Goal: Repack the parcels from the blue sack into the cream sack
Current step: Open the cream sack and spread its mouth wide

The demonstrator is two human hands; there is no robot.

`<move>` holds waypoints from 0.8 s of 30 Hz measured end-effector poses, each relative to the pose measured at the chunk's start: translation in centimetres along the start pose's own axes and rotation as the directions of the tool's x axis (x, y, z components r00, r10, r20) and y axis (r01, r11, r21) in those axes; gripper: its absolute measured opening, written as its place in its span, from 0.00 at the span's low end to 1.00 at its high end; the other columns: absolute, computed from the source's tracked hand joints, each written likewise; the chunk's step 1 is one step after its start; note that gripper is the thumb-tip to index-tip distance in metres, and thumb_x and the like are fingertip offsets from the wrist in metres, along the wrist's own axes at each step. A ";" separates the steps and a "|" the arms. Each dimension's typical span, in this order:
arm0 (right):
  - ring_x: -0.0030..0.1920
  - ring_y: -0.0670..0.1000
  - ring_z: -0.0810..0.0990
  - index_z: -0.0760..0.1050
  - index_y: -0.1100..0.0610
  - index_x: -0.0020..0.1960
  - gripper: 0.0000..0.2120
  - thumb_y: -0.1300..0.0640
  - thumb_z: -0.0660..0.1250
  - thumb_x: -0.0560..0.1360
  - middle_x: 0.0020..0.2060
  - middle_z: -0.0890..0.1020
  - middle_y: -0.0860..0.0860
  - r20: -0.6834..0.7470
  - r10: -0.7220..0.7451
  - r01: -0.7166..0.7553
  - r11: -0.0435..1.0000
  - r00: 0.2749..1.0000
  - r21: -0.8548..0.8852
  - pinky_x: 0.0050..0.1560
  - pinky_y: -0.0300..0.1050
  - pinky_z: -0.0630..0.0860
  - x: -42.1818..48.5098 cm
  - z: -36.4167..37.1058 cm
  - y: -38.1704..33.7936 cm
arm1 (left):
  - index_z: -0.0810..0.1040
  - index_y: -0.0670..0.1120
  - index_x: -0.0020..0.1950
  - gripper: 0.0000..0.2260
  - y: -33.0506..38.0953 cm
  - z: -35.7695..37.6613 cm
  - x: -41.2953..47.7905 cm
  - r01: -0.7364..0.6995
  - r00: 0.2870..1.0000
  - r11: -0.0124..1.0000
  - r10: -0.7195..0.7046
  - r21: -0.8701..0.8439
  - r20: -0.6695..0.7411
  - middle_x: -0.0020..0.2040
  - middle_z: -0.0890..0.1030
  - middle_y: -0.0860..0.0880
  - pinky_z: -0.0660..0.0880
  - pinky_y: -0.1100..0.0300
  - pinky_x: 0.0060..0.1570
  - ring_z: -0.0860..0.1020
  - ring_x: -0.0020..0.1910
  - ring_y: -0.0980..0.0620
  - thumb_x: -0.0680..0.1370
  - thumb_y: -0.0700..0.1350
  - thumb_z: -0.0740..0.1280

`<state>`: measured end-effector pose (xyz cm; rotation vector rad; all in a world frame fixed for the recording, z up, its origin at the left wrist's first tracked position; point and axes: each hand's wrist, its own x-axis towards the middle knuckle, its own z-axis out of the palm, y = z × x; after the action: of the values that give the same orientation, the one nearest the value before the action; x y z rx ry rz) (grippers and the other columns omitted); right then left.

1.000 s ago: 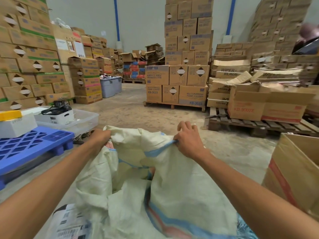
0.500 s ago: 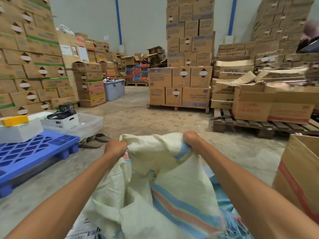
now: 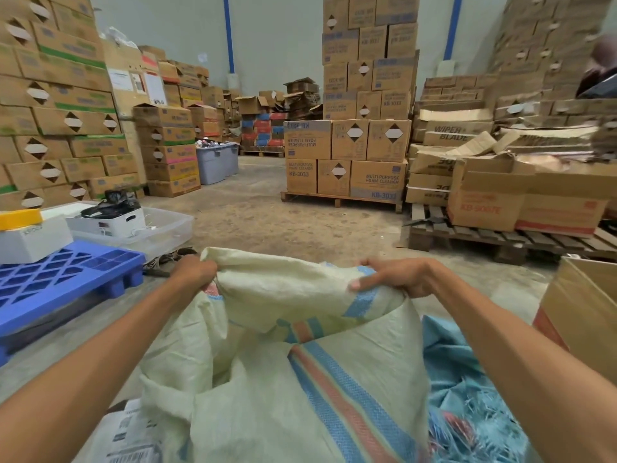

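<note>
Both hands now sit farther apart than half a second ago, and the rim of the cream sack (image 3: 300, 379) is stretched between them. The left hand (image 3: 195, 274) has its fingers curled round the rim's left end. The right hand (image 3: 397, 277) pinches the blue-striped edge between thumb and fingers. The cream sack lies low in front of the person, overlapping the frayed blue sack (image 3: 467, 389) on its right. A labelled parcel (image 3: 130, 432) lies beside its lower left.

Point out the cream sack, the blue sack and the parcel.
cream sack (image 3: 253, 422), head view, plain front panel.
blue sack (image 3: 460, 362), head view, crumpled upper fold.
parcel (image 3: 133, 436), head view, its printed label.
</note>
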<state>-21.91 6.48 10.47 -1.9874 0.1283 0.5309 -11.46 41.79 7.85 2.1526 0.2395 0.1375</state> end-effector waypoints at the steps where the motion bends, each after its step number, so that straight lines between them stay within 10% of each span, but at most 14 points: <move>1: 0.54 0.54 0.84 0.75 0.51 0.62 0.26 0.49 0.79 0.68 0.57 0.83 0.55 -0.078 -0.021 0.010 0.991 0.997 -0.136 0.58 0.55 0.81 0.4 0.2 0.0 | 0.78 0.36 0.49 0.08 -0.2 -0.1 0.2 0.038 0.999 0.997 -0.036 -0.060 0.041 0.41 0.79 0.39 0.74 0.55 0.38 0.78 0.38 0.44 0.74 0.37 0.62; 4: 0.50 0.52 0.83 0.83 0.55 0.58 0.14 0.51 0.74 0.74 0.52 0.85 0.54 -0.323 -0.116 -0.001 0.940 0.939 -0.341 0.52 0.46 0.81 2.1 0.8 0.3 | 0.78 0.36 0.52 0.08 -0.6 -0.9 -0.3 0.186 0.968 0.967 -0.150 -0.174 0.201 0.39 0.81 0.38 0.79 0.54 0.32 0.79 0.31 0.44 0.76 0.38 0.65; 7: 0.40 0.53 0.78 0.81 0.61 0.58 0.10 0.59 0.66 0.80 0.46 0.81 0.58 -0.498 -0.044 0.005 0.997 0.866 -0.079 0.42 0.47 0.78 3.4 1.6 0.1 | 0.75 0.39 0.42 0.06 -0.4 -0.7 -1.5 0.205 0.960 0.966 -0.167 -0.155 0.225 0.25 0.77 0.44 0.75 0.60 0.22 0.75 0.19 0.49 0.76 0.41 0.65; 10: 0.39 0.56 0.78 0.78 0.63 0.52 0.11 0.62 0.57 0.81 0.43 0.80 0.59 -0.366 0.171 -0.028 0.930 0.915 0.366 0.50 0.52 0.79 3.9 2.7 -1.2 | 0.70 0.44 0.62 0.24 -0.6 0.5 -1.7 -0.211 0.969 0.965 0.227 0.155 -0.093 0.53 0.78 0.43 0.77 0.52 0.48 0.79 0.45 0.48 0.69 0.52 0.68; 13: 0.36 0.57 0.79 0.77 0.63 0.43 0.14 0.62 0.54 0.79 0.37 0.80 0.58 -0.225 0.161 -0.060 0.915 0.961 0.400 0.42 0.50 0.79 4.3 2.8 -2.5 | 0.62 0.46 0.73 0.37 0.7 1.1 -4.3 -0.820 0.464 0.425 0.886 0.384 0.010 0.67 0.67 0.45 0.68 0.46 0.62 0.68 0.64 0.47 0.66 0.56 0.66; 15: 0.38 0.57 0.80 0.77 0.62 0.40 0.13 0.62 0.56 0.78 0.38 0.80 0.58 -0.151 0.117 -0.057 0.935 0.982 0.349 0.49 0.52 0.79 4.3 2.9 -3.6 | 0.64 0.46 0.73 0.38 2.6 2.9 -6.6 -0.890 0.284 0.163 0.929 0.426 0.238 0.69 0.68 0.46 0.65 0.48 0.66 0.67 0.68 0.48 0.66 0.60 0.66; 17: 0.40 0.57 0.81 0.78 0.62 0.41 0.13 0.59 0.59 0.79 0.40 0.82 0.58 -0.076 0.062 -0.035 0.947 0.995 0.318 0.53 0.52 0.78 3.6 3.0 -4.4 | 0.74 0.46 0.63 0.25 3.2 5.5 -6.7 -0.859 0.382 0.188 0.855 0.476 0.351 0.60 0.77 0.46 0.70 0.54 0.56 0.75 0.60 0.46 0.69 0.56 0.68; 19: 0.41 0.57 0.84 0.80 0.63 0.50 0.18 0.48 0.62 0.80 0.44 0.85 0.58 -0.013 0.003 0.001 0.953 1.000 0.303 0.47 0.50 0.81 2.4 3.0 -4.9 | 0.77 0.43 0.44 0.05 3.5 7.0 -5.9 -0.747 0.639 0.519 0.732 0.416 0.235 0.43 0.81 0.43 0.68 0.57 0.38 0.79 0.46 0.40 0.71 0.43 0.65; 24: 0.51 0.55 0.83 0.62 0.45 0.65 0.44 0.39 0.82 0.57 0.55 0.80 0.53 -0.149 -0.165 0.112 0.943 0.975 -0.314 0.48 0.52 0.83 1.8 3.1 -4.2 | 0.73 0.42 0.37 0.06 5.4 6.3 -3.4 -0.419 0.906 0.882 0.422 0.218 0.033 0.32 0.72 0.46 0.66 0.55 0.37 0.73 0.38 0.42 0.73 0.39 0.61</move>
<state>-19.89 11.37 12.05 -2.3239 0.0128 0.2968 -12.94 33.02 8.78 2.3995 -0.2227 0.3933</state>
